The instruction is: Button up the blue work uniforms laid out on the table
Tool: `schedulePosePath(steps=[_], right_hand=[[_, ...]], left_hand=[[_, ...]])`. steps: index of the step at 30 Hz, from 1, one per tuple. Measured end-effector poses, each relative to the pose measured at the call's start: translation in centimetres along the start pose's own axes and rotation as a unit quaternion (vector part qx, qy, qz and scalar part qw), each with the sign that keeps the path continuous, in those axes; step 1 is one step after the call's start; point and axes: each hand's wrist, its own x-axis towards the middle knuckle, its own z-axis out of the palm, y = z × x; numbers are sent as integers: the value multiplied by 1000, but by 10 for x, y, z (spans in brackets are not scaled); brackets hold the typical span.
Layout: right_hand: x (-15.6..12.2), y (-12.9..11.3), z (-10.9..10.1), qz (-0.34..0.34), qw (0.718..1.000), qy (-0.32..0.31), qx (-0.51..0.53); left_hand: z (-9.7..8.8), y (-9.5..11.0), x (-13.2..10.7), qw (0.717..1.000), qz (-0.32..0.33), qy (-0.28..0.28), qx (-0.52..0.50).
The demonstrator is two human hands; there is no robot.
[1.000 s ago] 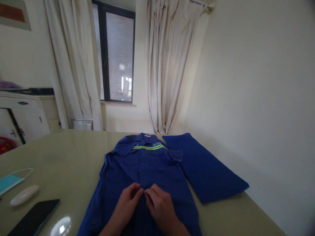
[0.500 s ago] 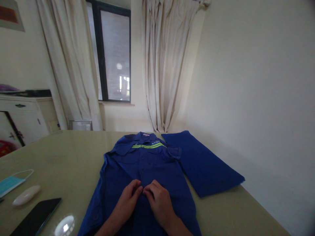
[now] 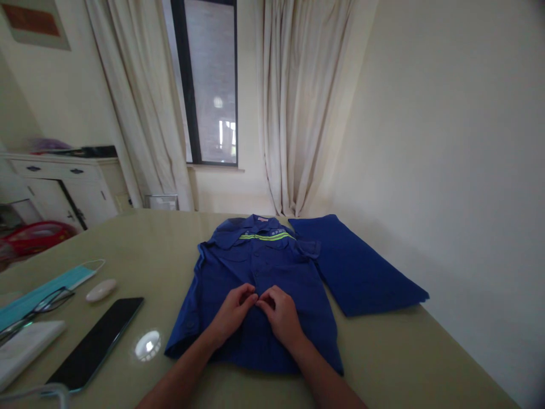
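A dark blue work shirt (image 3: pixel 293 329) with a yellow-green reflective stripe across the chest lies face up on the table (image 3: pixel 145 244), collar at the far end. My left hand (image 3: pixel 236 309) and my right hand (image 3: pixel 279 315) meet at its front placket, below the chest pockets. Thumb and fingers of each are pinched together on the shirt's front edge. Whether a button sits between the fingertips is hidden. One sleeve runs down the shirt's left side, its cuff near the hem.
A folded blue cloth (image 3: pixel 357 272) lies right of the shirt, near the wall. On the left are a black phone (image 3: pixel 97 341), a white mouse-shaped object (image 3: pixel 101 290), glasses (image 3: pixel 53 300), a blue face mask (image 3: pixel 63 279) and a white box (image 3: pixel 28 349).
The view has tilted down and turned left, bringing the shirt's hem, the glasses and the white box into sight. Both hands stay pinched at the placket.
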Motion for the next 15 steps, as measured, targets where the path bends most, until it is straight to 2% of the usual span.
schedulePosePath(steps=[5,8,10,12,15], right_hand=[[4,8,1,30,998,21,43],[3,9,0,12,998,46,35],[3,9,-1,-18,999,21,24],[1,8,-2,-38,999,-14,10],[0,9,-3,-26,999,-33,20]], left_hand=[[-2,-2,0,1000,-6,-8,10],[-3,-5,0,998,28,-49,33],[-3,-6,-1,993,63,-72,70],[-6,-6,-1,985,83,-69,134],[-14,-7,2,967,85,-59,234]])
